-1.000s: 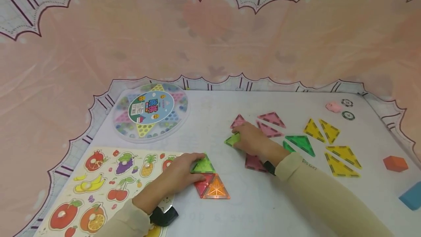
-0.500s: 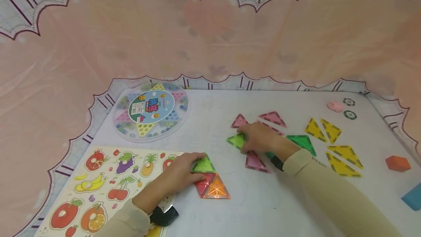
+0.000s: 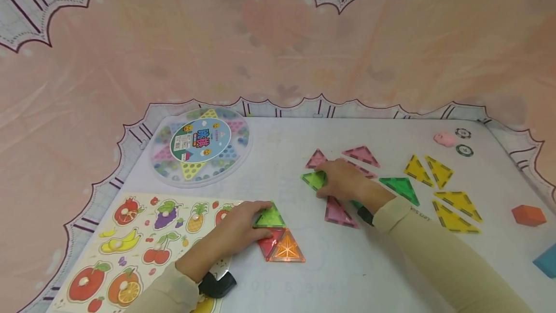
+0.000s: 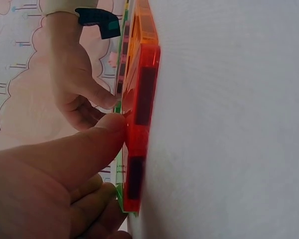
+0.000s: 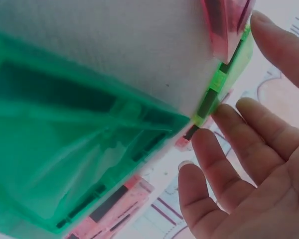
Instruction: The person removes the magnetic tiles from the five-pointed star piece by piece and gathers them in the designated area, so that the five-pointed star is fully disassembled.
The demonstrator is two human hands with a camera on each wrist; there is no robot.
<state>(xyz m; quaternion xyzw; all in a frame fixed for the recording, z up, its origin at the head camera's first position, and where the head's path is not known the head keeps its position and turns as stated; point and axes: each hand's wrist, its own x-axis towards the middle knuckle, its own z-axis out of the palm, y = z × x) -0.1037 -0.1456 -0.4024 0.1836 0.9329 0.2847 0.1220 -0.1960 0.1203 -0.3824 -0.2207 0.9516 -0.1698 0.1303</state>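
Note:
In the head view my left hand (image 3: 236,231) holds a light green triangular magnetic tile (image 3: 270,217); its thumb (image 4: 112,124) touches the red tile (image 3: 270,245) joined below. An orange triangle (image 3: 287,248) adjoins the red one. All lie flat on the white tabletop. Farther off, my right hand (image 3: 345,180) holds another light green triangle (image 3: 312,179) between thumb and fingertips, low over or on the table. Around it lie a small pink triangle (image 3: 317,157) and a larger pink one (image 3: 340,214). In the right wrist view a dark green tile (image 5: 79,144) fills the near left.
Several yellow triangles (image 3: 458,204) lie at the right, beside a green triangle (image 3: 400,188) and pink ones (image 3: 362,155). A fruit peg puzzle (image 3: 134,228) is at left, a round game board (image 3: 200,146) behind. Blocks (image 3: 528,215) and a pink pig (image 3: 444,139) lie far right.
My right hand has shifted slightly to the right across the light green triangle, showing more of the tile and of the pink one below. The left hand stays on its tiles.

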